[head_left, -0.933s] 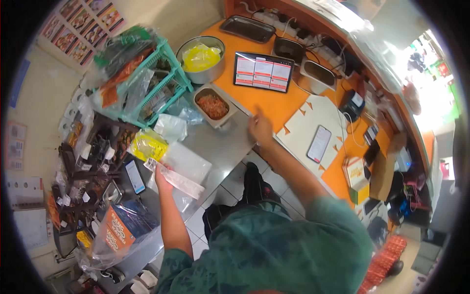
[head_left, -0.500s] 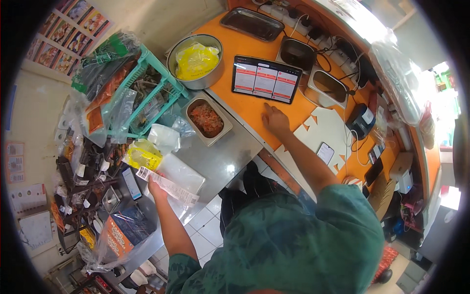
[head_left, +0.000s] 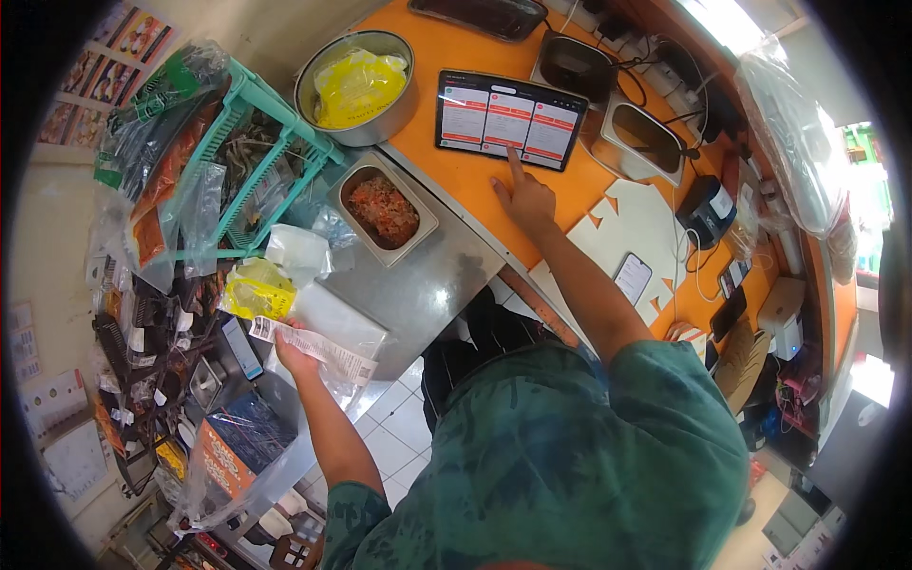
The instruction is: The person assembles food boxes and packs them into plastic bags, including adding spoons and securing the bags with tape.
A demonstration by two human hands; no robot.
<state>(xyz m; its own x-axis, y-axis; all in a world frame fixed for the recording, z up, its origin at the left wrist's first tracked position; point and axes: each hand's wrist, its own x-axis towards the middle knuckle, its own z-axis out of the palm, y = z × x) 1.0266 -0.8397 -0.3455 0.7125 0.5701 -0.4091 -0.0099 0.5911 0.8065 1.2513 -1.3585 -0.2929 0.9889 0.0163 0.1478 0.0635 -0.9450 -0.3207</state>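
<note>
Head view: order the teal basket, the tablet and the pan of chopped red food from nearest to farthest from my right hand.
From the right hand:
1. Tablet, directly ahead, at the pointing fingertip.
2. Pan of chopped red food, to the left.
3. Teal basket, farther left, beyond the pan.

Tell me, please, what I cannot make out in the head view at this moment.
Head view, slip: print too small to read; the left hand covers part of it.
Head view, right hand: the downward angle hides whether its fingertip touches the tablet or hovers.
Head view, bowl: its bottom is hidden by the yellow bag.
Head view, tray: far side cut off by the picture's top edge.
</note>
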